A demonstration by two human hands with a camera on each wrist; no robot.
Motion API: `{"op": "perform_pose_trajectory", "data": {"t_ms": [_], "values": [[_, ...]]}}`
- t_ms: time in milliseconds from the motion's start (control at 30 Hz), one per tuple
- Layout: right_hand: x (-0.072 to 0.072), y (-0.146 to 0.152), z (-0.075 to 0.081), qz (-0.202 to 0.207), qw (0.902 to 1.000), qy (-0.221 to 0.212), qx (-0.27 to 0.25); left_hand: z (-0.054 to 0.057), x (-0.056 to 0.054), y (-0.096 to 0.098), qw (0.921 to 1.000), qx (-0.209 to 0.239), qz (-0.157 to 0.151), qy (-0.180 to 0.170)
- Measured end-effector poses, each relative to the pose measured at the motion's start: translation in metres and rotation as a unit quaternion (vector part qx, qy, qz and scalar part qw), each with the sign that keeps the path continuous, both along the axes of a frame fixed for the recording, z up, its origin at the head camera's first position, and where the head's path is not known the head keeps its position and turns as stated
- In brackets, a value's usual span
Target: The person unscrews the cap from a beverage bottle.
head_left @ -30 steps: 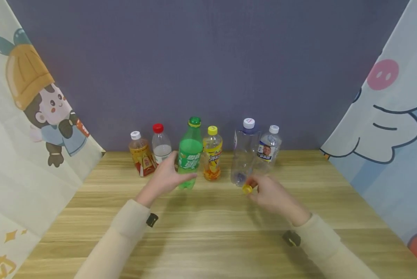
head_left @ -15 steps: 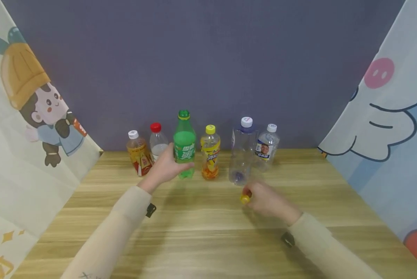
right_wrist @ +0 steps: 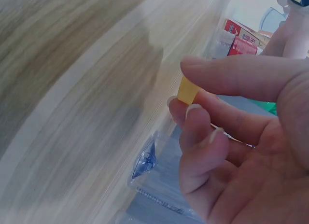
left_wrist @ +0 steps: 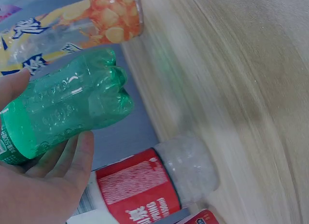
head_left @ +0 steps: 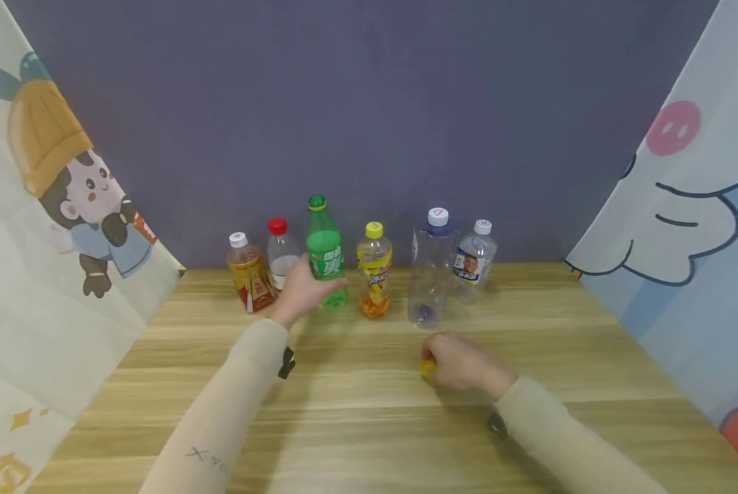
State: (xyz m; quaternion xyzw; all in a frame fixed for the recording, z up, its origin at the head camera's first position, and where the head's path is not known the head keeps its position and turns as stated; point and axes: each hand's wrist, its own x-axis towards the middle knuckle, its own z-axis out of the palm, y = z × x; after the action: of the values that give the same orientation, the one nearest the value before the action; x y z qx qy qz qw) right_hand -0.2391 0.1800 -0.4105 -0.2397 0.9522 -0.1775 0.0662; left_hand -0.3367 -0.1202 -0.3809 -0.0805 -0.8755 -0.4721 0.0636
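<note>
Your left hand [head_left: 302,291] grips a green plastic bottle [head_left: 324,240]; your right hand [head_left: 461,360] pinches a yellow bottle cap [head_left: 427,368] between thumb and fingers.

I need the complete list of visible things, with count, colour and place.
Green plastic bottle: 1, green, third from left.
Small plastic cap: 1, yellow, in front of the row.
White-capped plastic bottle: 1, amber and red, leftmost.
Red-capped plastic bottle: 1, clear, second from left.
Yellow-capped plastic bottle: 1, clear, yellow label, fourth.
Tall white-capped plastic bottle: 1, clear, fifth.
Short white-capped plastic bottle: 1, clear, rightmost.
Wood-grain table: 1, light brown, below.
Backdrop: 1, dark blue-grey, behind.
Cartoon-printed sheets: 2, pale, left and right.
Wrist devices: 2, black, one per wrist.
Long sleeves: 2, cream, both arms.
Left hand: 1, gripping the green bottle.
Right hand: 1, pinching the cap.
</note>
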Motion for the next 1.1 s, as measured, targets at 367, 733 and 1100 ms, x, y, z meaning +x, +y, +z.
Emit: {"op": "perform_pose_trajectory", "data": {"t_ms": [367,733,1100], "values": [[0.000,-0.005,-0.002,-0.016,0.9994,-0.020,0.023,-0.011,-0.012,0.014,0.9985,-0.027,0.039,-0.027],[0.000,-0.004,-0.011,-0.006,0.9993,-0.028,0.026,-0.031,-0.018,0.018,0.9970,-0.040,0.050,-0.044],[0.000,-0.002,-0.015,-0.007,0.9992,-0.040,-0.003,-0.043,-0.025,0.021,0.9958,-0.025,0.076,-0.044]]}}
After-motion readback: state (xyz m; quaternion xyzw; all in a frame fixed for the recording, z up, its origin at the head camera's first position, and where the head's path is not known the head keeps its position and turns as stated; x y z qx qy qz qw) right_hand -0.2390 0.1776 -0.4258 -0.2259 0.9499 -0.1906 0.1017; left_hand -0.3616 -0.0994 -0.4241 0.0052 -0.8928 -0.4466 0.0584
